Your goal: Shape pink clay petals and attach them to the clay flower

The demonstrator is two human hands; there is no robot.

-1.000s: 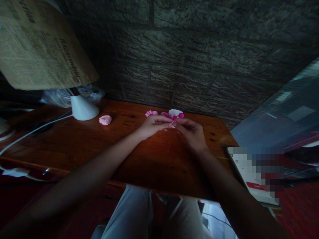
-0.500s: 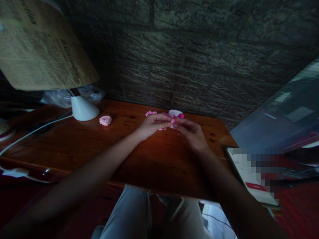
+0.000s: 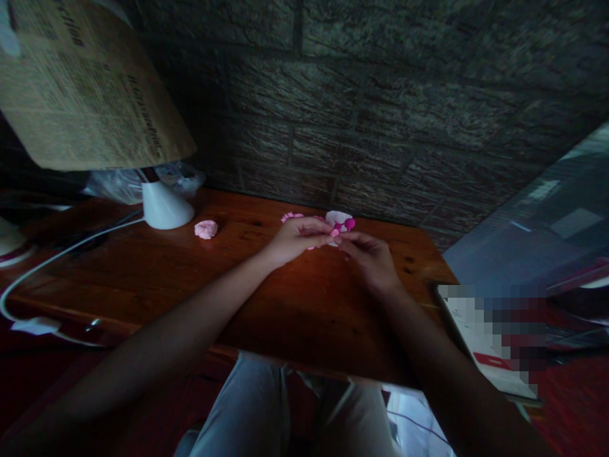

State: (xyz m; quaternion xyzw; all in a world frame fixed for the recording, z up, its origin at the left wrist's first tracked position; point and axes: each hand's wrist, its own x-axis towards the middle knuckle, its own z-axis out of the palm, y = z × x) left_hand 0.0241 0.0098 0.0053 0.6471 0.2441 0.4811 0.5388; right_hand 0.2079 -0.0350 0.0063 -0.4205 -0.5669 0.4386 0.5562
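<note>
Between the fingertips of my left hand (image 3: 294, 242) and my right hand (image 3: 375, 259) is a small pink piece of clay (image 3: 335, 233), pinched from both sides. Both hands are closed, held over the far part of the wooden table (image 3: 295, 304). Just behind them lie a pale whitish piece (image 3: 337, 218) and a magenta rounded piece (image 3: 350, 224). A frilled pink piece (image 3: 290, 217) shows past my left knuckles. More pink bits are partly hidden by the fingers. Off to the left sits a pale pink lump of clay (image 3: 206, 230).
A lamp with a white base (image 3: 166, 206) and a newsprint-patterned shade (image 3: 99, 89) stands at the left, its white cable (image 3: 66, 247) running over the table. Behind it lies clear plastic (image 3: 114, 184). A dark brick wall (image 3: 323, 114) backs the table. A partly blurred booklet (image 3: 495, 362) lies at the right edge.
The view has shifted slightly, so everything on the table appears a little further right. My fingers have moved slightly around the pink piece, which stays pinched between both hands.
</note>
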